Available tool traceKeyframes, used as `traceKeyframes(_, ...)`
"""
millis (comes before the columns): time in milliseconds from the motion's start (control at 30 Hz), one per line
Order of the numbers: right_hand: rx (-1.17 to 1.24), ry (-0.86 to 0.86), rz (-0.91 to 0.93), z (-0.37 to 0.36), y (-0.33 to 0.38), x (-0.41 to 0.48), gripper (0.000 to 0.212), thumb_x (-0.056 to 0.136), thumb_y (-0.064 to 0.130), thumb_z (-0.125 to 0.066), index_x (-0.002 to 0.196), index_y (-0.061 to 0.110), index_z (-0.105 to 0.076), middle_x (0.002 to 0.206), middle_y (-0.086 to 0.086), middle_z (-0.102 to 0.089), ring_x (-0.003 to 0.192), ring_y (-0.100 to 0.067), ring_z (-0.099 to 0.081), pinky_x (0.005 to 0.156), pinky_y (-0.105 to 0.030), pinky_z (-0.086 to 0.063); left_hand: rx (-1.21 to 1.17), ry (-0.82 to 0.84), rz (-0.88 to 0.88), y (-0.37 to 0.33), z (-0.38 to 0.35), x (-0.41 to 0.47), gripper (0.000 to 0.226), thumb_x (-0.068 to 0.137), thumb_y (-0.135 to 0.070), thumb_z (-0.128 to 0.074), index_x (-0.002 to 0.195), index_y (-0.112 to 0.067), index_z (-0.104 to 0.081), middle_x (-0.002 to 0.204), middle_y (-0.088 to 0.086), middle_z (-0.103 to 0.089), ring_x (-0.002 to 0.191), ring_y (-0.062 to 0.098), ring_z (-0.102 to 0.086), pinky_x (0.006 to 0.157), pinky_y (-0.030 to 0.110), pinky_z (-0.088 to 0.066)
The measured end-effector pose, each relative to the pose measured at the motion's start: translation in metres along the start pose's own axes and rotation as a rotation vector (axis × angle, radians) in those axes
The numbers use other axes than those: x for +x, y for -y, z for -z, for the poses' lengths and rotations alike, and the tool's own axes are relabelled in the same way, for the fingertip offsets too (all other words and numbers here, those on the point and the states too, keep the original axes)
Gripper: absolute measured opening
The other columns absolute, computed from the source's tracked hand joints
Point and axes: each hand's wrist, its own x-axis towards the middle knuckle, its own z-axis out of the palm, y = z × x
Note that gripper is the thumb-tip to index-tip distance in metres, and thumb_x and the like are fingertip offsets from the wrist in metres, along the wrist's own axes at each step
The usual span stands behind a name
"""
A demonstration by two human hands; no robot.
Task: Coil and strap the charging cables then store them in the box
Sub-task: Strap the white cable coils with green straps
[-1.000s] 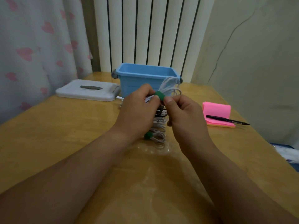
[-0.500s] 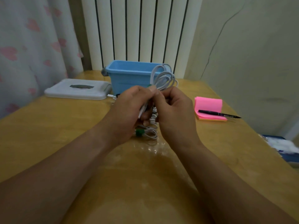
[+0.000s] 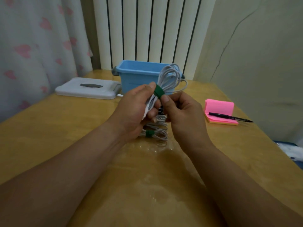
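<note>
In the head view, the left hand [image 3: 136, 112] curls its fingers round a coiled white charging cable [image 3: 170, 76], held above the wooden tabletop [image 3: 65, 128] in front of the open blue plastic box [image 3: 136, 74]. The right hand [image 3: 183, 112] pinches the green fabric strap [image 3: 158, 92] around the coil. A loosely pressed strap end could peel, letting the loops spring apart. The hands hide the strap's fastening and part of another strapped coil [image 3: 155, 133] beneath.

This looks to me like a room in a home. A curtain [image 3: 32, 46] with pink hearts hangs at the upper left, a white radiator [image 3: 147, 30] stands at the top middle, and pink sticky notes [image 3: 219, 107] and a pen [image 3: 229, 117] lie on the wooden tabletop [image 3: 49, 128].
</note>
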Motion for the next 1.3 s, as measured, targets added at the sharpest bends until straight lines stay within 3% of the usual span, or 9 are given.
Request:
traceKeyframes(133,0.093,0.047,-0.021,0.002,-0.001,-0.001,0.017,0.104,0.027,-0.066,0.1,0.012,-0.073,0.085,0.004,-0.076,0.076,-0.003,-0.069,0.066,-0.019,-0.053,-0.156,0.074,0.083,-0.002,0.003,0.001,0.02,0.113,-0.029,-0.049,0.105,-0.011,-0.054,0.072,0.006,-0.055,0.043,0.009,-0.04,0.039,0.021,-0.039)
traceKeyframes(300,0.165,0.108,-0.024,0.004,-0.001,-0.001,0.019,0.104,0.026,-0.065,0.12,0.017,-0.07,0.093,0.002,-0.077,0.086,-0.011,-0.074,0.07,-0.022,-0.056,-0.321,0.127,0.225,-0.002,0.003,-0.002,0.025,0.112,-0.032,-0.05,0.12,-0.01,-0.056,0.067,0.002,-0.054,0.038,0.005,-0.041,0.034,0.018,-0.036)
traceKeyframes(500,0.407,0.313,-0.129,0.011,0.001,0.003,0.028,0.106,0.018,-0.059,0.128,0.007,-0.07,0.097,-0.006,-0.074,0.086,-0.015,-0.068,0.074,-0.029,-0.056,-0.271,0.197,0.327,-0.005,0.006,-0.004,0.031,0.109,-0.041,-0.053,0.103,-0.014,-0.065,0.064,0.0,-0.054,0.04,0.007,-0.045,0.037,0.02,-0.04)
traceKeyframes(600,0.36,0.244,-0.127,0.011,0.002,0.003,0.022,0.106,0.015,-0.058,0.119,0.004,-0.071,0.078,0.003,-0.071,0.069,-0.008,-0.065,0.066,-0.026,-0.053,0.089,-0.004,0.197,-0.004,0.001,-0.005,0.038,0.109,-0.048,-0.054,0.112,-0.012,-0.066,0.085,0.006,-0.07,0.063,0.018,-0.067,0.055,0.031,-0.058)
traceKeyframes(700,0.242,0.127,-0.132,0.009,-0.001,0.004,0.015,0.106,0.019,-0.06,0.103,0.011,-0.073,0.066,0.012,-0.063,0.06,-0.003,-0.055,0.063,-0.028,-0.047,0.592,-0.104,-0.122,0.0,0.002,-0.007,0.023,0.108,-0.042,-0.058,0.128,-0.03,-0.055,0.116,-0.009,-0.066,0.099,0.007,-0.071,0.078,0.027,-0.064)
traceKeyframes(833,0.26,0.062,-0.199,0.009,0.001,0.004,0.02,0.105,0.024,-0.064,0.093,0.01,-0.072,0.06,0.012,-0.061,0.055,-0.002,-0.053,0.057,-0.023,-0.045,1.096,-0.039,-0.438,0.017,0.005,-0.006,0.035,0.099,-0.033,-0.069,0.127,-0.033,-0.048,0.119,-0.013,-0.057,0.097,0.006,-0.065,0.075,0.037,-0.063)
traceKeyframes(967,0.313,0.049,-0.27,0.007,0.002,0.003,0.024,0.101,0.029,-0.069,0.09,0.008,-0.07,0.06,0.006,-0.053,0.055,-0.008,-0.046,0.06,-0.029,-0.043,1.275,-0.166,-0.649,0.016,0.006,-0.001,0.022,0.102,-0.041,-0.065,0.116,-0.028,-0.056,0.108,-0.011,-0.059,0.088,0.011,-0.062,0.065,0.033,-0.058)
traceKeyframes(1133,0.316,0.09,-0.222,0.013,0.0,0.006,0.02,0.104,0.024,-0.064,0.102,0.007,-0.074,0.079,-0.002,-0.067,0.068,-0.011,-0.057,0.066,-0.03,-0.05,1.19,-0.177,-0.583,0.015,0.008,0.003,0.02,0.108,-0.042,-0.054,0.094,-0.029,-0.058,0.085,-0.013,-0.061,0.076,0.004,-0.059,0.059,0.024,-0.044)
traceKeyframes(1300,0.233,0.072,-0.146,0.013,-0.005,0.007,0.017,0.105,0.023,-0.062,0.104,0.009,-0.071,0.083,-0.002,-0.07,0.068,-0.008,-0.059,0.064,-0.026,-0.051,0.817,-0.022,-0.287,0.01,0.003,-0.001,0.026,0.11,-0.035,-0.052,0.095,-0.019,-0.064,0.081,-0.002,-0.067,0.071,0.014,-0.064,0.064,0.041,-0.057)
